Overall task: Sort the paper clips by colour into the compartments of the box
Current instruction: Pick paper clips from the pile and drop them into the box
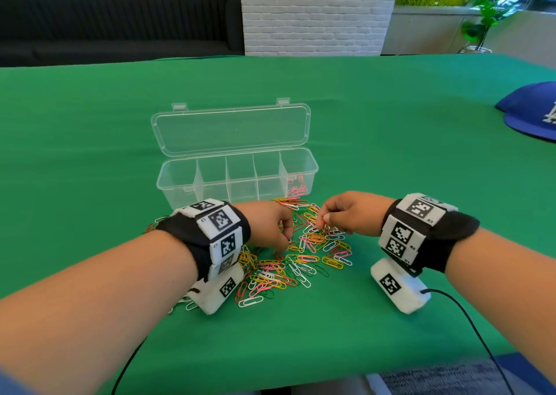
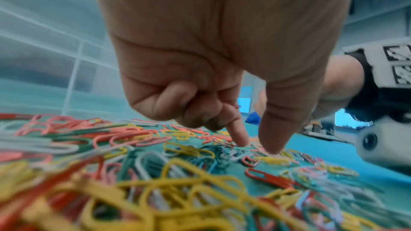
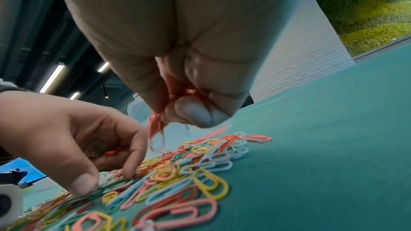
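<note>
A clear plastic box (image 1: 180, 184) with several compartments stands open, its lid (image 1: 231, 126) tipped back. Pink clips (image 1: 296, 188) lie in its rightmost compartment. A mixed pile of paper clips (image 1: 301, 256) in red, pink, yellow, white and green lies in front of it. My left hand (image 2: 258, 146) presses forefinger and thumb down onto the pile (image 2: 177, 164). Its other fingers curl around a red clip (image 3: 112, 153). My right hand (image 1: 323, 221) hovers just above the pile's right side. It grips a small bunch of pink clips (image 3: 155, 129) that dangle from its fingers.
A blue cap (image 1: 532, 111) lies at the table's right edge. A black cable (image 1: 469, 319) runs from the right wrist unit over the front edge. Green cloth (image 1: 90, 153) covers the table around the box.
</note>
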Available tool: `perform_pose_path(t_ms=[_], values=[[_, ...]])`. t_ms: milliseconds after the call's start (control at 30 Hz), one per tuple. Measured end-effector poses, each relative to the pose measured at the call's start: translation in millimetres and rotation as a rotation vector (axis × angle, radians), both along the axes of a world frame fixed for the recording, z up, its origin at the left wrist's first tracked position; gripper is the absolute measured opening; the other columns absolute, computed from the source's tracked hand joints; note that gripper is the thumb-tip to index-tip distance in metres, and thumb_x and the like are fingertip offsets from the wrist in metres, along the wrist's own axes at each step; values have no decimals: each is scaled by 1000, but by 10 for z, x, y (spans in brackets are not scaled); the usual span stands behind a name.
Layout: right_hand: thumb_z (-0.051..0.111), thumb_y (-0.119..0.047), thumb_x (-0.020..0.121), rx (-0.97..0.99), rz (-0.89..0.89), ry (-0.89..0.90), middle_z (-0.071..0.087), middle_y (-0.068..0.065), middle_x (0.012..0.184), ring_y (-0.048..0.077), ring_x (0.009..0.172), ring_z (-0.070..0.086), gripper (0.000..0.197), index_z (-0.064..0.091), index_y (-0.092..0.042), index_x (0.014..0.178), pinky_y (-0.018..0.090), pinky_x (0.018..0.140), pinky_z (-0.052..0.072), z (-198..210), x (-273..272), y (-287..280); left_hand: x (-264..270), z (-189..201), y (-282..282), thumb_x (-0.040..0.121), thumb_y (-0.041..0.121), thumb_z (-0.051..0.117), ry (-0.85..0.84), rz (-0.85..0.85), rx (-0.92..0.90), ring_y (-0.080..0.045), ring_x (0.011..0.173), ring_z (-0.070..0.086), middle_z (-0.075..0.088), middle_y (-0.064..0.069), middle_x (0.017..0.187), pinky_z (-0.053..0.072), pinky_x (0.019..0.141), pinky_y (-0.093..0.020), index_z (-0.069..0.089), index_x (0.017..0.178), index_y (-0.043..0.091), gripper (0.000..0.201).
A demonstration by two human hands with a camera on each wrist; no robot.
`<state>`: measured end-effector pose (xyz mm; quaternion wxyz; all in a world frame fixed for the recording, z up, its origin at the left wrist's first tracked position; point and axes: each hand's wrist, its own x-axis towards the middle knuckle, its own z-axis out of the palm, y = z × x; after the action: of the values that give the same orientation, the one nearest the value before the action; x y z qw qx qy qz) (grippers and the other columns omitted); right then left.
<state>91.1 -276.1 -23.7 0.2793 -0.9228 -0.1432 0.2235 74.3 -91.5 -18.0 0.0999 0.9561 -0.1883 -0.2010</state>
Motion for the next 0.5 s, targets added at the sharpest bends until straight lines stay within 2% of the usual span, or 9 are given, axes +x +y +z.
perform_pose_path(t_ms=[67, 200, 367, 500], values=[[41, -14, 97, 14, -19, 13, 45, -7, 60, 11, 55, 41, 31, 57, -27, 73, 22, 57, 37, -7, -6, 11, -9, 2, 38, 82, 22, 64, 18, 2, -16, -3, 58, 42, 45, 12, 68, 34, 52, -22, 57, 88, 26, 10], [29, -1, 94, 125, -126, 53, 45, 1, 60, 13, 52, 41, 37, 46, -15, 64, 22, 54, 37, 4, 17, 30, -59, 10, 107, 82, 19, 64, -1, -13, 25, -2, 56, 40, 44, 12, 65, 33, 51, -21, 57, 88, 25, 11], [23, 1, 92, 256, -182, 167, 49, 9, 61, 18, 51, 42, 34, 43, -6, 66, 24, 44, 35, -3, 4, 77, -89, 16, 138, 82, 24, 68, 12, -42, 39, 0, 58, 38, 40, 13, 67, 31, 53, -21, 63, 96, 25, 15], [21, 5, 92, 322, -233, 222, 48, 8, 58, 14, 43, 45, 33, 43, -7, 70, 21, 39, 35, 2, 24, 133, -106, 29, 102, 84, 24, 65, 11, -98, 75, -1, 58, 39, 41, 13, 68, 29, 51, -20, 64, 100, 26, 17]])
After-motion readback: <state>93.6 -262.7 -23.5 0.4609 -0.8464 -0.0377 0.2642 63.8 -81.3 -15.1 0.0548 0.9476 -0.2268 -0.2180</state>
